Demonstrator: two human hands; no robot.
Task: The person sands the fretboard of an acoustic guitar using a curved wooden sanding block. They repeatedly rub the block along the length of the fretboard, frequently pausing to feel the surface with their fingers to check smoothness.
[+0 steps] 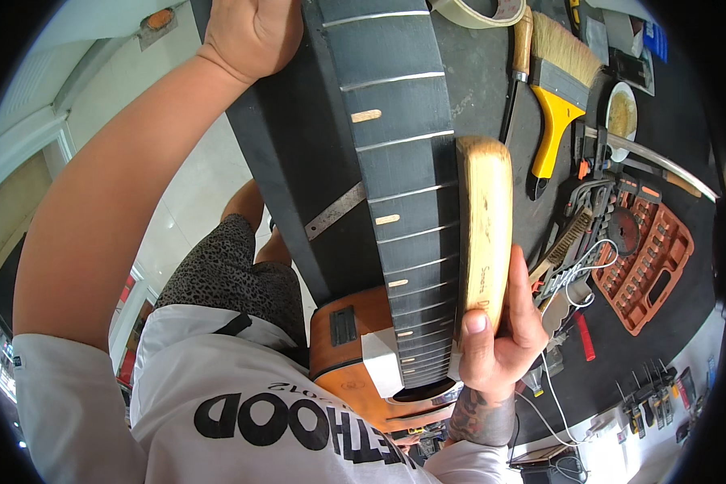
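Observation:
An acoustic guitar with an orange-brown body (336, 323) lies on a dark workbench, its long dark fretboard (411, 169) running up the middle of the view. Silver frets and pale oval inlays mark the board. My right hand (504, 339) grips the lower end of a smooth pale wooden block (486, 218), thumb on its face. The block lies lengthwise along the fretboard's right edge; its underside is hidden. At the top edge my left hand (254, 36) is beside the neck, its fingers hidden or out of frame. White tape (381, 359) covers the body by the fretboard's end.
A short metal ruler (336, 211) sits left of the neck. To the right lie a yellow-handled brush (550, 121), a tape roll (480, 12), a small dish (622, 113), an orange socket-set case (645, 258), a white cable and several hand tools.

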